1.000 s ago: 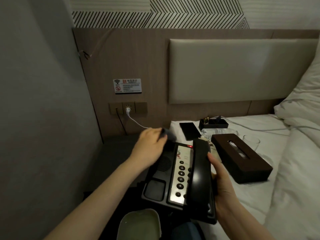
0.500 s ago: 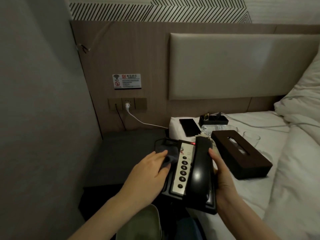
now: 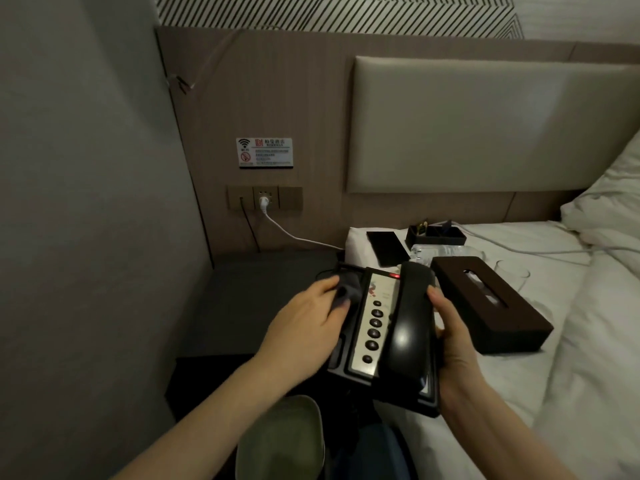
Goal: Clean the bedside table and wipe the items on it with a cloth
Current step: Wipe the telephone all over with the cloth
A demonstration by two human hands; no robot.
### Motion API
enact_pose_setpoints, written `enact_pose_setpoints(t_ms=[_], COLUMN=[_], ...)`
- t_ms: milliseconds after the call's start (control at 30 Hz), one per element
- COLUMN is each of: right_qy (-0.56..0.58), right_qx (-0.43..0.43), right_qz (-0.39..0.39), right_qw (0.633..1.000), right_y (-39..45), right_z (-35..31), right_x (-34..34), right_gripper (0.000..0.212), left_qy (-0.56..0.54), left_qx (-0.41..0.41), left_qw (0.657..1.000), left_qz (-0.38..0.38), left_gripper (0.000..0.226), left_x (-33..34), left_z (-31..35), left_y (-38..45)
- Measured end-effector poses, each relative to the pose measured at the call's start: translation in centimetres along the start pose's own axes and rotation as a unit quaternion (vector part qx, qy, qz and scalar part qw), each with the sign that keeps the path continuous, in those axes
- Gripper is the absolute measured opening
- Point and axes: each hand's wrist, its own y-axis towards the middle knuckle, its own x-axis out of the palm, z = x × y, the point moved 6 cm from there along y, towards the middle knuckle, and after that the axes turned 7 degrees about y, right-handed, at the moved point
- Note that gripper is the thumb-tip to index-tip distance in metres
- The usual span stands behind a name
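Cloth (image 3: 104, 295) stroke reversed: half a second ago midway down the telephone (image 3: 377, 336), now back toward its 12 o'clock end; wiping of this item judged ongoing. Left hand (image 3: 304, 323) palm-down, fingers curled onto the cloth. Right hand (image 3: 450, 337) clasping handset and base at 3 o'clock. Telephone held beside bedside table (image 3: 249, 306).

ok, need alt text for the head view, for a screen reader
A person's right hand grips a black desk telephone by its handset side while the left hand presses a dark cloth on its left part. A tissue box lies on the bed; the dark bedside table is behind.
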Motion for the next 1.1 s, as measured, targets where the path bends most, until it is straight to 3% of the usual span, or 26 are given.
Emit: enact_pose_setpoints(t_ms=[100, 167, 267, 400, 500, 633, 800, 933, 1100], right_qy=[0.012, 0.01, 0.007, 0.007, 0.008, 0.009, 0.014, 0.021, 0.022], right_qx=[-0.004, -0.017, -0.026, -0.022, -0.022, -0.025, -0.023, -0.03, -0.04], right_qz=[0.004, 0.015, 0.023, 0.02, 0.019, 0.024, 0.022, 0.021, 0.026], right_qw=[1.0, 1.0, 0.999, 1.0, 1.0, 0.999, 0.999, 0.999, 0.999], right_y=[0.0, 0.2, 0.4, 0.8, 1.1, 1.1, 0.8, 0.5, 0.4], right_z=[-0.1, -0.6, -1.4, -1.5, -1.3, -1.1, -0.4, -0.7, -1.5], right_x=[0.1, -0.2, -0.7, -0.9, -0.8, -0.9, -0.7, -0.5, -0.7], right_gripper=[0.044, 0.046, 0.053, 0.056, 0.055, 0.052, 0.052, 0.05, 0.046], left_qy=[-0.135, -0.288, -0.347, -0.282, -0.161, -0.008, 0.124, 0.23, 0.202], left_qx=[-0.067, -0.114, -0.107, -0.046, 0.011, 0.046, 0.036, -0.024, -0.033], left_qw=[0.988, 0.95, 0.932, 0.957, 0.981, 0.984, 0.981, 0.968, 0.975], left_qz=[-0.023, -0.025, -0.003, 0.054, 0.104, 0.171, 0.145, 0.098, 0.089], left_gripper=[0.035, 0.023, 0.024, 0.031, 0.034, 0.037, 0.042, 0.053, 0.055], left_x=[0.2, 0.4, 0.3, 0.5, 0.4, -0.2, -0.3, -0.8, -0.5], left_z=[-0.9, -1.7, -2.3, -2.0, -1.2, -1.3, -0.2, -0.6, -0.7], left_y=[1.7, 1.1, -0.8, -3.8, -6.2, -8.1, -6.9, -5.5, -5.6])
